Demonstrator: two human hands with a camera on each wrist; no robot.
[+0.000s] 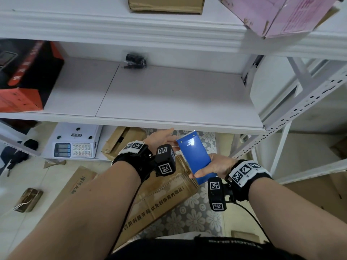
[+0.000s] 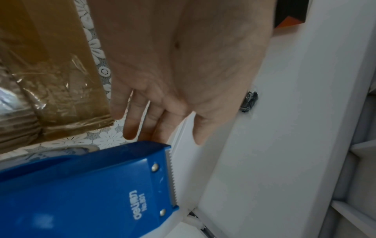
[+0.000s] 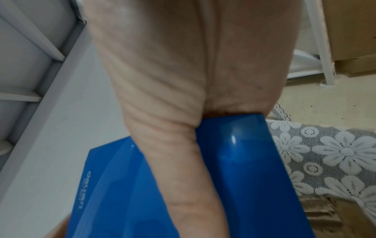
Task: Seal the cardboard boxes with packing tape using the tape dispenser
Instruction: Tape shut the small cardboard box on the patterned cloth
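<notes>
My right hand [image 1: 212, 168] grips a blue tape dispenser [image 1: 194, 156] by its rear end, thumb across the top; the serrated blade [image 1: 189, 132] points toward the shelf edge. In the right wrist view the thumb lies over the dispenser [image 3: 244, 169]. My left hand [image 1: 161, 138] hovers open beside the dispenser's front left, fingers straight [image 2: 142, 122], just past the blue body [image 2: 91, 190] and its blade [image 2: 171, 177]. Below both hands lies a brown cardboard box [image 1: 165, 199] with clear tape along its top [image 2: 61, 99].
A white metal shelf [image 1: 169, 102] stands right ahead, its front edge at blade level. On it are a red-black box [image 1: 28, 77] and a small black bundle [image 1: 135, 60]. A scale [image 1: 75, 143], flat cardboard [image 1: 120, 141] and a floral mat [image 1: 197, 218] lie on the floor.
</notes>
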